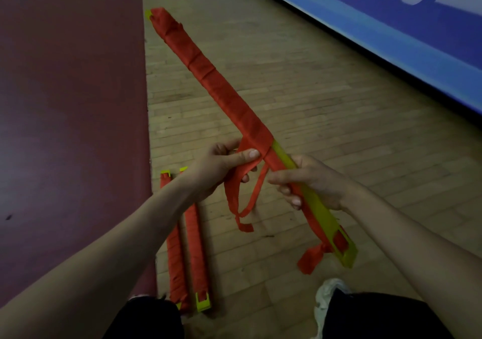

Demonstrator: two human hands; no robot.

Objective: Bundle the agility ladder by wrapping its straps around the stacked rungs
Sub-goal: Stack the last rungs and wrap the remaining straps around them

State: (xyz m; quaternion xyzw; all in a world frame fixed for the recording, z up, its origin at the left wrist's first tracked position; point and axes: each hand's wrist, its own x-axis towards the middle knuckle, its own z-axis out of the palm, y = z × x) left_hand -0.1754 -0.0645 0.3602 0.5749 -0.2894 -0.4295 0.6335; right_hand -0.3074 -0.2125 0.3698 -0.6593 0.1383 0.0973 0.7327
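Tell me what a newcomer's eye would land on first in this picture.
The long rung stack, mostly wound in red, cuts diagonally across the middle, its yellow near end bare. The left hand pinches the loose strap while the right hand grips the stack. Two wrapped bundles lie on the wooden floor, lower left.

Three strap-wrapped ladder bundles [227,95] — one aloft, two on the floor [300,82] — two hands [221,166], one shoe [329,293].

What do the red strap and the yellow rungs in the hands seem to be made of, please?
The strap looks like soft, matte woven fabric: it creases and hangs limp from the left hand. The rungs, gripped by the right hand, look like rigid, smooth plastic, probably: straight flat edges, a moulded slot at the end.
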